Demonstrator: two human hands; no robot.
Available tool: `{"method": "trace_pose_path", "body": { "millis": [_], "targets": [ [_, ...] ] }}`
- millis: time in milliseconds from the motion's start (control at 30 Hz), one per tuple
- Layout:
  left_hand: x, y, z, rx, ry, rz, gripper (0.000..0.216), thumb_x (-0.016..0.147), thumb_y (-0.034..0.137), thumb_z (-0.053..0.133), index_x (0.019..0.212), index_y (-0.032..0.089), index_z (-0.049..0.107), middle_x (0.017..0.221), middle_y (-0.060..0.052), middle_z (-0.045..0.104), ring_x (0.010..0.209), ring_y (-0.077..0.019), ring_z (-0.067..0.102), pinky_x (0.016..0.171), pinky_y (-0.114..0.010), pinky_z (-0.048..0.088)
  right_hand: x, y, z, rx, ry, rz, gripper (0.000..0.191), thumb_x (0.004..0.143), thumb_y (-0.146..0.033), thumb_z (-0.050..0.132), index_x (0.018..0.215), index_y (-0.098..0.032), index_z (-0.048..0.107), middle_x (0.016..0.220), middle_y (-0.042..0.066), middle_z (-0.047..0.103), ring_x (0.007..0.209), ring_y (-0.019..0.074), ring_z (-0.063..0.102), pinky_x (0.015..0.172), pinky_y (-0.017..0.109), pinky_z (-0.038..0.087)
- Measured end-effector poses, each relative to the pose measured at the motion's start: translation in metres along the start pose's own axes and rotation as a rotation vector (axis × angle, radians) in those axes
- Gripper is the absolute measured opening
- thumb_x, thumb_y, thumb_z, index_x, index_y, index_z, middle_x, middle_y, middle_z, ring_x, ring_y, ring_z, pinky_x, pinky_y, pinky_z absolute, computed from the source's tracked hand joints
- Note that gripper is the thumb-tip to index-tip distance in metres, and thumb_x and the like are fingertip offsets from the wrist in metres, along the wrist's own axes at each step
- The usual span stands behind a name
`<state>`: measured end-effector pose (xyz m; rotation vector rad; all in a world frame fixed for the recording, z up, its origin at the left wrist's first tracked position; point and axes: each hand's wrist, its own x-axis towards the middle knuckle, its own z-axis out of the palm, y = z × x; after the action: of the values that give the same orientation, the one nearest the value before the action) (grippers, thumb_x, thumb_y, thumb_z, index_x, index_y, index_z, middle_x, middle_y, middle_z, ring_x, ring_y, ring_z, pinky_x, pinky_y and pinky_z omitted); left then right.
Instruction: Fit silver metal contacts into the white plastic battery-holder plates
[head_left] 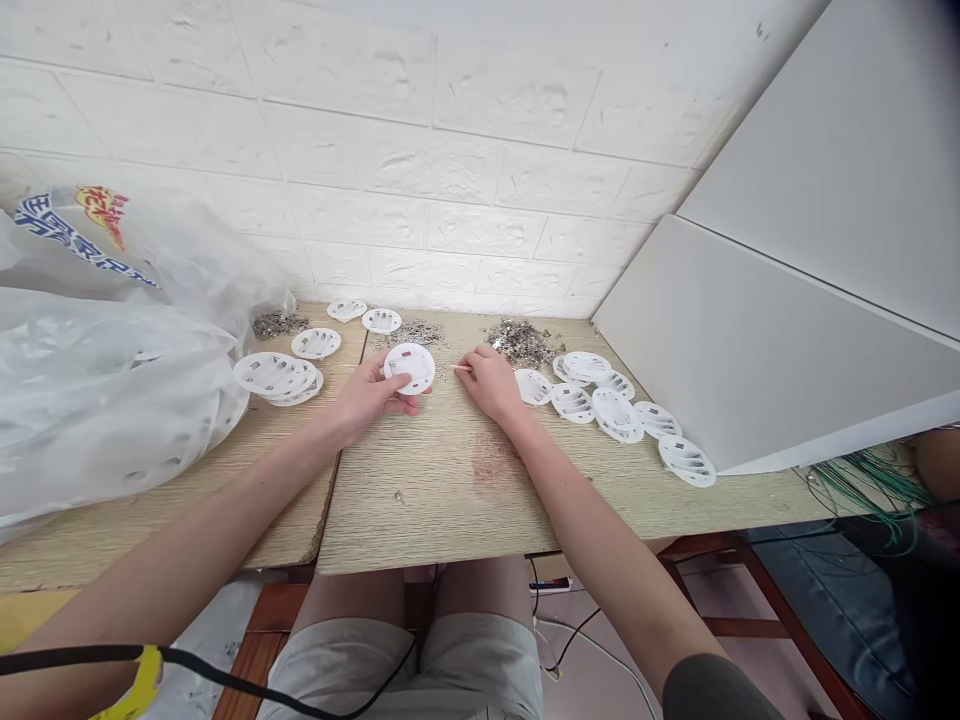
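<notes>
Head view shows the white disc (409, 366) pinched in your left grip (375, 388), your right grip (491, 382) nearby holding a thin pale stick (462, 368); treat the disc as probably light, stiff and slick, gripping its rim.

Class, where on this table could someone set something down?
Free: the table between the forearms, bar a small bit and reddish stain; a strip between the right forearm and right-side white discs. Crowded: along the wall, with metallic heaps; far left, with the plastic bag.
</notes>
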<state>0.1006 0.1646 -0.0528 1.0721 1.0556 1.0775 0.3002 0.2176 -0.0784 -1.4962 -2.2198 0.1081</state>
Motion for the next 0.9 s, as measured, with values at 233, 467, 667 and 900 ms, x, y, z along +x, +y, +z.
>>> {"method": "trace_pose_path", "body": {
  "millis": [233, 467, 667, 900],
  "targets": [
    [0.002, -0.002, -0.002, -0.009, 0.031, -0.034, 0.03, 0.076, 0.015, 0.067, 0.105, 0.014, 0.061, 0.08, -0.003, 0.067, 0.057, -0.0129, 0.063, 0.058, -0.03, 0.059, 0.001, 0.001, 0.0, 0.149, 0.045, -0.016, 0.008, 0.086, -0.013, 0.051, 0.085, -0.016, 0.058, 0.089, 0.008, 0.064, 0.083, 0.0196, 0.055, 0.074, 0.03, 0.038],
    [-0.002, 0.002, -0.001, 0.042, -0.047, -0.009, 0.047, 0.065, 0.016, 0.078, 0.108, 0.014, 0.061, 0.098, -0.007, 0.067, 0.07, -0.0149, 0.066, 0.068, -0.032, 0.059, 0.0, -0.004, -0.006, 0.441, 0.088, 0.031, 0.011, 0.085, -0.017, 0.057, 0.091, -0.016, 0.065, 0.075, 0.001, 0.064, 0.064, 0.0137, 0.052, 0.066, 0.026, 0.037],
    [-0.006, 0.005, 0.002, 0.036, -0.147, 0.038, 0.053, 0.064, 0.021, 0.081, 0.112, 0.014, 0.062, 0.104, -0.009, 0.066, 0.082, -0.0198, 0.067, 0.081, -0.042, 0.058, -0.002, -0.007, -0.008, 0.5, 0.096, -0.062, 0.015, 0.086, -0.019, 0.056, 0.086, -0.018, 0.071, 0.08, 0.004, 0.066, 0.071, 0.0149, 0.053, 0.069, 0.028, 0.038],
    [-0.006, 0.003, -0.001, -0.023, -0.242, 0.068, 0.056, 0.069, 0.023, 0.079, 0.122, 0.018, 0.059, 0.12, -0.01, 0.063, 0.095, -0.0239, 0.067, 0.09, -0.047, 0.056, -0.003, -0.008, -0.014, 0.559, 0.144, -0.018, 0.016, 0.085, -0.023, 0.055, 0.087, -0.019, 0.07, 0.081, 0.003, 0.054, 0.073, 0.0146, 0.048, 0.068, 0.028, 0.037]
  ]
}}
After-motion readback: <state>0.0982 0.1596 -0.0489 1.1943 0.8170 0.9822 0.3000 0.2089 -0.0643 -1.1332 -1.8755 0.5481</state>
